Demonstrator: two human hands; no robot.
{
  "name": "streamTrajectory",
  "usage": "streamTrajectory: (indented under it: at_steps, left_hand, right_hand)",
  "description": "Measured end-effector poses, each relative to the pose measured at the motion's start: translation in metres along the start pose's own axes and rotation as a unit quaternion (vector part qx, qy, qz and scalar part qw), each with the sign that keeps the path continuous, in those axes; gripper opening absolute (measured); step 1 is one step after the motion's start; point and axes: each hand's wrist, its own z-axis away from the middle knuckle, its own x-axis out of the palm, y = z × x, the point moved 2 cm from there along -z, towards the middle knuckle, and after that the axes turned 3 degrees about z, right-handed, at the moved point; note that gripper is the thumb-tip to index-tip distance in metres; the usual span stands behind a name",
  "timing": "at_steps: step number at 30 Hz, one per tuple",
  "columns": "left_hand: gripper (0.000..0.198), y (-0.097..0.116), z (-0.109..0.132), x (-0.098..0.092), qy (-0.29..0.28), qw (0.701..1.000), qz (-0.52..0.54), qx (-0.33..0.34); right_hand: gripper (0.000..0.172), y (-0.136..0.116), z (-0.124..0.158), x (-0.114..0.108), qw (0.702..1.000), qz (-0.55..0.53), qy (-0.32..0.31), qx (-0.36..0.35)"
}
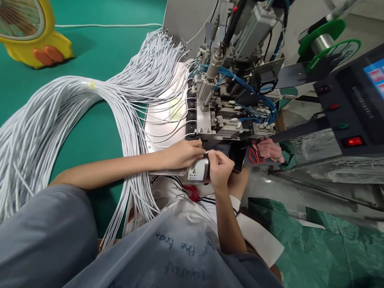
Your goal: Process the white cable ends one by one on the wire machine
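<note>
My left hand point(189, 154) is closed in a pinch at the front edge of the machine, its fingertips nearly meeting those of my right hand point(220, 165). A short bit of white cable point(207, 152) shows between the two pinches; its very end is too small to make out. Just below the fingers is a metal box with a warning label point(196, 172). Beside my left hand, several white cables run over a white plate point(161, 125) into a row of black slots point(191, 116) on the machine point(210, 94). A thick bundle of white cables point(95, 89) lies to the left.
A yellow fan point(53, 40) stands on the green mat point(105, 4). At right are a green solder-wire spool point(322, 44), a control panel point(346, 112) with lit switch, a pink cloth point(268, 149), red-handled scissors point(255, 156) and a dark phone-like slab point(237, 156). Green sheeting point(327, 247) covers the lower right.
</note>
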Motion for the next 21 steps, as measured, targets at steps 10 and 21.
streamTrajectory:
  at_steps: [10,21]
  left_hand:
    - [0.030,-0.017,-0.005,0.003,-0.085,0.982,-0.161,-0.041]
    - [0.034,-0.014,-0.006,0.001,-0.098,0.976,-0.194,-0.026]
  right_hand:
    - [0.022,0.039,-0.028,0.014,0.975,-0.119,-0.137,0.125]
    - [0.019,0.039,-0.030,0.022,0.966,-0.148,-0.159,0.137]
